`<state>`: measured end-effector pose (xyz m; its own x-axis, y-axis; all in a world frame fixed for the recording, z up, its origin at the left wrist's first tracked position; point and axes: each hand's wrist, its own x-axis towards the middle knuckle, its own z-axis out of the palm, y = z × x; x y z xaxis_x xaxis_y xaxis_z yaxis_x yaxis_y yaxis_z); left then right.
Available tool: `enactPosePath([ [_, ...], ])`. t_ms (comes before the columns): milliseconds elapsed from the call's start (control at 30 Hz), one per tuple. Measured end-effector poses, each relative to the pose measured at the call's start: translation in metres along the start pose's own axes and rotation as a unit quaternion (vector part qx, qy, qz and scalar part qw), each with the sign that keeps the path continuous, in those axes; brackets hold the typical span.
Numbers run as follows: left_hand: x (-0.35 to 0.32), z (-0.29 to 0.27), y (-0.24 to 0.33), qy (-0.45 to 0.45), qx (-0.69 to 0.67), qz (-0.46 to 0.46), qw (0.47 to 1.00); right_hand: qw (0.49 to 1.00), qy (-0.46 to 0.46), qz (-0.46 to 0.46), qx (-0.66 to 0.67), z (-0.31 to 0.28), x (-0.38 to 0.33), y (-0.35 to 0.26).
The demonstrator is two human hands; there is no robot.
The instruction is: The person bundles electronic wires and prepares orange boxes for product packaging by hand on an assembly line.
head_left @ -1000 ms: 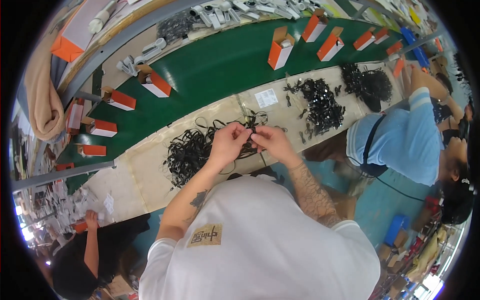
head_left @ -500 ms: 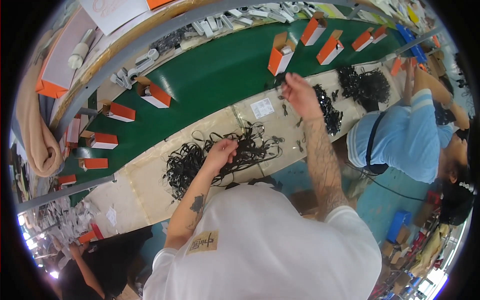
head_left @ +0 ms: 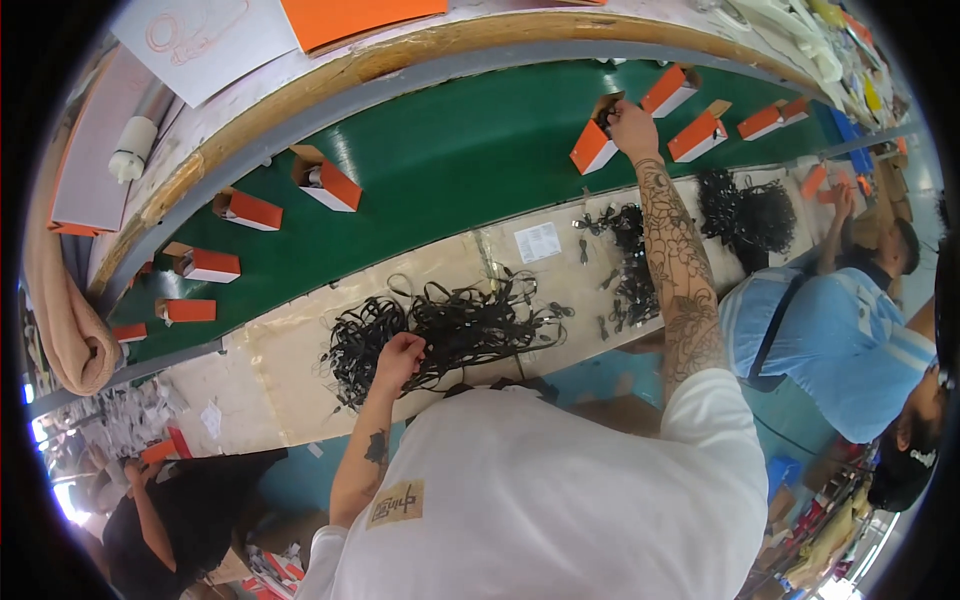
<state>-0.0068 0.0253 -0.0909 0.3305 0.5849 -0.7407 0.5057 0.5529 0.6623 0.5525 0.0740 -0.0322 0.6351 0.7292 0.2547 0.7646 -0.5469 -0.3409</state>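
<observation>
Fingers of the right hand (head_left: 634,122) have reached out to an orange box (head_left: 593,147) on the belt, apparently pushing something dark in. Left hand (head_left: 398,356) stays clenched in the black cable pile (head_left: 450,325).

Green conveyor belt (head_left: 440,170) runs between a pale workbench (head_left: 290,350) and a wood-edged shelf (head_left: 330,75). Teal floor (head_left: 300,480) below. Bright, even lighting.

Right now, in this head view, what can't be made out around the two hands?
- Right hand at the open orange box: whatever the fingers hold is too small.
- Left hand on the black cable pile: its fingertips are buried among the cables.
- Box contents: hidden by flaps.
</observation>
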Motion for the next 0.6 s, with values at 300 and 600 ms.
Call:
enactPosePath([
  [300,0.011,-0.004,0.000,-0.024,0.052,0.011,0.998,0.991,-0.057,-0.017,-0.118,0.001,-0.002,0.010],
  [600,0.016,0.002,-0.005,-0.028,0.078,0.015,0.996,0.992,0.091,-0.076,-0.034,-0.007,-0.023,0.023],
])
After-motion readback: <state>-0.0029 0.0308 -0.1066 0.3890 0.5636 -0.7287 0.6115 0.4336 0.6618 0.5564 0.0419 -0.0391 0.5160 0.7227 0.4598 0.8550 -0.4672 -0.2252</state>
